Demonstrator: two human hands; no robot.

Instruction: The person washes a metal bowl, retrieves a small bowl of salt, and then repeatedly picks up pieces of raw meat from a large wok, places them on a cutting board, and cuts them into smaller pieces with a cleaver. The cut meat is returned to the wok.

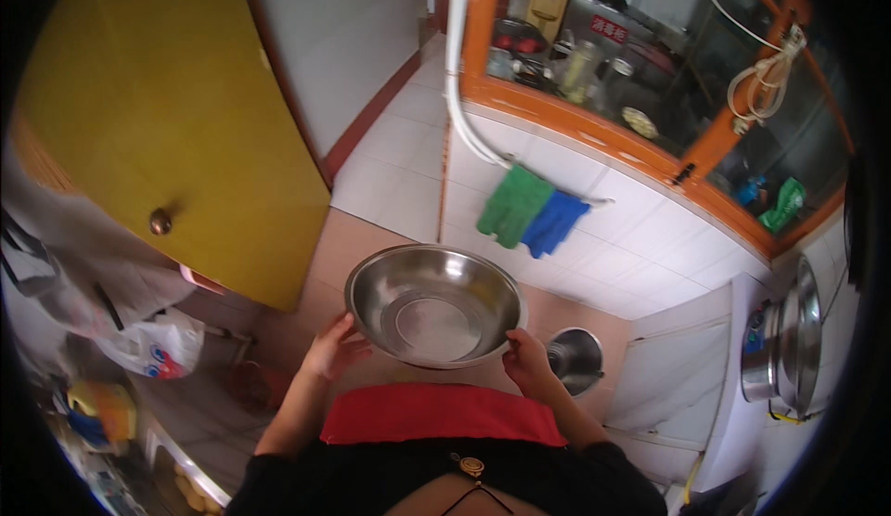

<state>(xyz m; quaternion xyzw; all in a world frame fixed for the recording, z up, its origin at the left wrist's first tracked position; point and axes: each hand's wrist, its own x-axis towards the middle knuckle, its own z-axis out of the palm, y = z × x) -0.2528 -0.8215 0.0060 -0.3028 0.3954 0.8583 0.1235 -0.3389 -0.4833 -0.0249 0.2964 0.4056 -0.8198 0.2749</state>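
Note:
A wide stainless steel basin [435, 324] is held level before my body, above the tiled floor. At its left rim, my left hand [337, 350] grips with the thumb on the edge and the fingers under the side. My right hand [522, 356] clasps the rim on the right. The inside shows a shiny bottom with ring marks and no contents. Just below the basin lies the red cloth [445, 415] of an apron at my waist.
A yellow door [188, 112] with a round knob stands at left. Green [516, 206] and blue [555, 224] cloths hang on the tiled wall under an orange-framed window [585, 123]. A metal bucket [576, 359] stands on the floor at right; a steel pot [760, 356] is farther right.

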